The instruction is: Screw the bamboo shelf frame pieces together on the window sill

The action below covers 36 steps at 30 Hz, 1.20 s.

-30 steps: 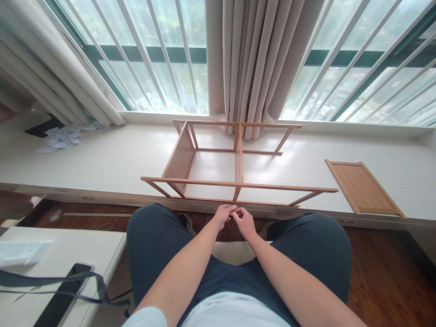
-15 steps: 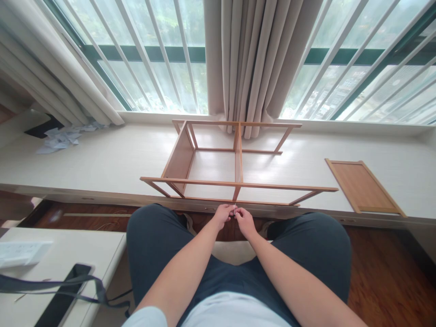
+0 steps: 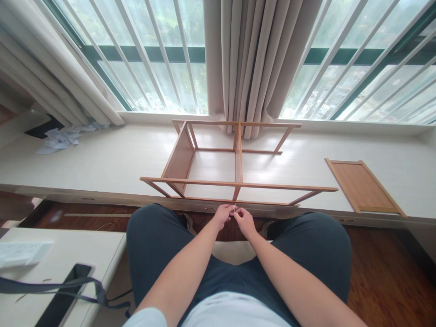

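On the far left, some crumpled papers [image 3: 63,137] are lying on the white ledge [image 3: 112,159], and a dark strap [image 3: 61,287] is hanging over the low table [image 3: 85,254] near the person's knee. These are well apart from the hands.

In the middle, the wooden frame [image 3: 235,163] is standing on the ledge, with its long axis running from left to right, and its front rail is lying just beyond the fingertips, a little above them in the view. The left hand [image 3: 223,215] is reaching forward with the fingers curled in, and it is pinching a small metal piece [image 3: 235,209], too small to say if it is a screw or a pin. This piece is sitting between the two hands, just below the middle upright of the frame. The right hand [image 3: 244,220] is meeting it from the other side, with fingertips closed on the same piece. Both hands are touching each other at the tips, and both are equally near to the frame; neither one is nearer.

On the right, a loose wooden panel [image 3: 363,186] is lying flat on the ledge, well apart from the hands.
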Motion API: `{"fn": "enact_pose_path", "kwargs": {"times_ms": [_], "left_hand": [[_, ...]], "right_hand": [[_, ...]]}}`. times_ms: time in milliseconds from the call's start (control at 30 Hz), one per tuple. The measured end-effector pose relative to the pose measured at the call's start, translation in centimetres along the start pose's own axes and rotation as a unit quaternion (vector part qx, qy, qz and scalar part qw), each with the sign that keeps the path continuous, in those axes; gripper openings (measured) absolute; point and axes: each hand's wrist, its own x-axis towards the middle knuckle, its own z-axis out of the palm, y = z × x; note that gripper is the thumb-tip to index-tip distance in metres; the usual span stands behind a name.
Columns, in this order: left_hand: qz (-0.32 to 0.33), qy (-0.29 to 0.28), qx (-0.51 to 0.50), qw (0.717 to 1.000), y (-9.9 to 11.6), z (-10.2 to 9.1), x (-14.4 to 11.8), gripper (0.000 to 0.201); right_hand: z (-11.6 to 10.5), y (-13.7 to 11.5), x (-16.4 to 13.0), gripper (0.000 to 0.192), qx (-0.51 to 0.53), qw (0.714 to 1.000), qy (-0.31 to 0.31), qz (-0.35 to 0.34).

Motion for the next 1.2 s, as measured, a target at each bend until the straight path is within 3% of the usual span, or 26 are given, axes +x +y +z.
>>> {"fn": "enact_pose_path", "kwargs": {"times_ms": [1200], "left_hand": [[-0.003, -0.006, -0.011, 1.000, -0.08, 0.11, 0.25, 0.035]], "right_hand": [[-0.52, -0.22, 0.14, 0.020, -0.009, 0.999, 0.037, -0.025]]}}
